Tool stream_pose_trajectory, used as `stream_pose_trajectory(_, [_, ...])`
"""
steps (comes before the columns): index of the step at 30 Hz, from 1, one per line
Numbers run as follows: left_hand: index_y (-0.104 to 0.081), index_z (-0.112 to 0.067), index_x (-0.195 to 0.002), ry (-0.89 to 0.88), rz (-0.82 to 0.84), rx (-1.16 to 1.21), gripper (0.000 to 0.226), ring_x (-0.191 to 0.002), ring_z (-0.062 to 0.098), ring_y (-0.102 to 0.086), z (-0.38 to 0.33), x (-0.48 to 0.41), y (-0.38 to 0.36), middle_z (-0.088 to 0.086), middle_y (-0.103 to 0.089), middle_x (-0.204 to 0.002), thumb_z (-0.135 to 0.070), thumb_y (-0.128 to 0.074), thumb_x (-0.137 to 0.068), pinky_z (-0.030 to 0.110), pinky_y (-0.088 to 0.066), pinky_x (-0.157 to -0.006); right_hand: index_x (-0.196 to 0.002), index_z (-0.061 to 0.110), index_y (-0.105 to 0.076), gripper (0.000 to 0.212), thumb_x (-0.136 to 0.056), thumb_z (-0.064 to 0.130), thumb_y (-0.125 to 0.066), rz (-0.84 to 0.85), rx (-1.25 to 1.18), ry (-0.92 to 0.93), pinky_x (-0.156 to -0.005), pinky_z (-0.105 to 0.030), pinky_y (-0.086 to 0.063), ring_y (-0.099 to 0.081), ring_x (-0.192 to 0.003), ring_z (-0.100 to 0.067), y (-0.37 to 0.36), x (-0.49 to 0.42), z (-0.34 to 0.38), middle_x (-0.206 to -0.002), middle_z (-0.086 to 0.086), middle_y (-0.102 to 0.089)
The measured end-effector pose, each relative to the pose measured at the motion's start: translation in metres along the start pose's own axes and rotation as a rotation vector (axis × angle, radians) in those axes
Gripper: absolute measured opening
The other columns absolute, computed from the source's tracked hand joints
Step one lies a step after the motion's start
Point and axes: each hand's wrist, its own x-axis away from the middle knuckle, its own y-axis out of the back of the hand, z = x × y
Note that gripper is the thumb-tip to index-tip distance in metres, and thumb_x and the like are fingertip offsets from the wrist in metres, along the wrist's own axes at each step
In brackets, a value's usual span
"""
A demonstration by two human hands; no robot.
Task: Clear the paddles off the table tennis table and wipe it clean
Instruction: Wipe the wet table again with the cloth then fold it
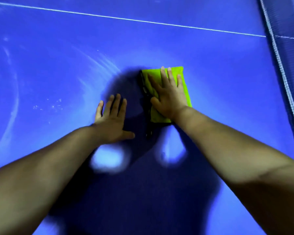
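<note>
Right hand [168, 97] flat atop green cloth [183, 85]

Open desk [58, 73] to our left and ahead; the net [278, 65] closes off our right.
We see bare blue surface running wide on the left and forward past the white line [126, 19], room for a hand to sweep. The net stands along the right side, near the green cloth [185, 94], and bars the way there. Our left hand [111, 121] lies flat just beside the cloth, leaving only a narrow gap to our right hand [168, 99], flat upon it.
</note>
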Motion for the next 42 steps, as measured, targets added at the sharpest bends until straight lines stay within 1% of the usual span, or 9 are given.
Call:
stream_pose_trajectory(3, [0.016, -0.012, -0.147, -0.031, -0.117, 0.096, 0.118, -0.141, 0.022, 0.023, 0.005, 0.007, -0.006, 0.009, 0.024, -0.154, -0.072, -0.054, -0.073, 0.043, 0.013, -0.112, -0.153, 0.035, -0.017, 0.078, -0.079, 0.052, -0.033, -0.005, -0.006, -0.015, -0.118, -0.056, -0.001, 0.001, -0.148, -0.036, -0.01, 0.059, 0.026, -0.162, -0.014, -0.004])
stream_pose_trajectory(6, [0.006, -0.006, -0.148, -0.03, -0.287, 0.184, 0.114, -0.143, 0.024, 0.016, 0.007, 0.028, -0.013, 0.012, 0.014, -0.156, -0.061, -0.062, -0.074, 0.039, 0.009, -0.114, -0.153, 0.036, -0.011, 0.078, -0.079, 0.056, -0.024, 0.035, -0.038, -0.042, -0.118, -0.054, 0.003, 0.007, -0.148, -0.034, -0.017, 0.117, 0.051, -0.162, -0.013, 0.003])
stream_pose_trajectory(9, [-0.001, -0.003, -0.148, -0.04, -0.39, 0.247, 0.105, -0.144, 0.025, 0.011, 0.012, 0.064, -0.029, 0.013, 0.007, -0.156, -0.05, -0.064, -0.079, 0.037, 0.008, -0.115, -0.154, 0.033, -0.012, 0.078, -0.079, 0.054, -0.023, 0.047, -0.044, -0.082, -0.118, -0.057, 0.0, 0.004, -0.148, -0.036, -0.024, 0.17, 0.076, -0.161, -0.016, -0.001])
stream_pose_trajectory(16, [-0.008, 0.001, -0.147, -0.099, -0.41, 0.237, 0.097, -0.144, 0.026, 0.005, 0.042, 0.139, -0.061, 0.015, -0.001, -0.156, -0.041, -0.066, -0.081, 0.034, 0.009, -0.114, -0.153, 0.028, -0.024, 0.079, -0.079, 0.049, -0.038, 0.01, -0.106, -0.23, -0.114, -0.061, -0.013, -0.007, -0.147, -0.039, -0.047, 0.293, 0.144, -0.159, -0.019, -0.013])
stream_pose_trajectory(21, [-0.009, 0.002, -0.146, -0.138, -0.394, 0.237, 0.095, -0.144, 0.028, 0.0, 0.055, 0.169, -0.067, 0.017, -0.003, -0.156, -0.04, -0.065, -0.083, 0.036, 0.006, -0.115, -0.151, 0.02, -0.031, 0.08, -0.077, 0.047, -0.042, -0.007, -0.174, -0.515, -0.111, -0.06, -0.013, -0.019, -0.144, -0.043, -0.051, 0.341, 0.21, -0.155, -0.023, -0.024])
stream_pose_trajectory(26, [-0.003, 0.0, -0.147, -0.11, -0.347, 0.206, 0.097, -0.144, 0.026, 0.004, 0.075, 0.173, -0.069, 0.016, 0.001, -0.156, -0.044, -0.061, -0.084, 0.036, 0.009, -0.114, -0.148, 0.012, -0.035, 0.077, -0.079, 0.047, -0.034, 0.003, -0.282, -0.855, -0.111, -0.059, -0.007, -0.025, -0.14, -0.049, -0.043, 0.312, 0.257, -0.15, -0.03, -0.028])
stream_pose_trajectory(30, [-0.006, 0.001, -0.147, -0.073, -0.315, 0.207, 0.096, -0.144, 0.027, 0.002, 0.095, 0.157, -0.061, 0.016, -0.001, -0.156, -0.044, -0.062, -0.083, 0.037, 0.007, -0.115, -0.155, 0.018, 0.0, 0.089, -0.075, 0.058, -0.003, 0.081, -0.326, -0.933, -0.111, -0.056, 0.018, 0.015, -0.144, -0.043, -0.033, 0.26, 0.253, -0.158, -0.025, 0.01])
stream_pose_trajectory(35, [-0.005, -0.002, -0.148, -0.019, -0.335, 0.231, 0.094, -0.144, 0.023, 0.003, 0.119, 0.119, -0.044, 0.013, 0.0, -0.157, -0.045, -0.06, -0.084, 0.035, 0.007, -0.115, -0.154, 0.018, 0.005, 0.077, -0.094, 0.056, -0.024, 0.031, -0.327, -0.92, -0.112, -0.061, 0.012, 0.018, -0.144, -0.043, -0.018, 0.164, 0.233, -0.158, -0.025, 0.013])
stream_pose_trajectory(42, [-0.002, 0.0, -0.147, 0.072, -0.327, 0.228, 0.094, -0.144, 0.024, 0.004, 0.16, 0.052, -0.005, 0.015, 0.003, -0.156, -0.046, -0.057, -0.086, 0.036, 0.006, -0.114, -0.155, 0.018, 0.004, 0.078, -0.094, 0.057, -0.027, 0.002, -0.323, -0.904, -0.113, -0.062, 0.01, 0.016, -0.145, -0.042, 0.0, 0.041, 0.191, -0.158, -0.024, 0.011])
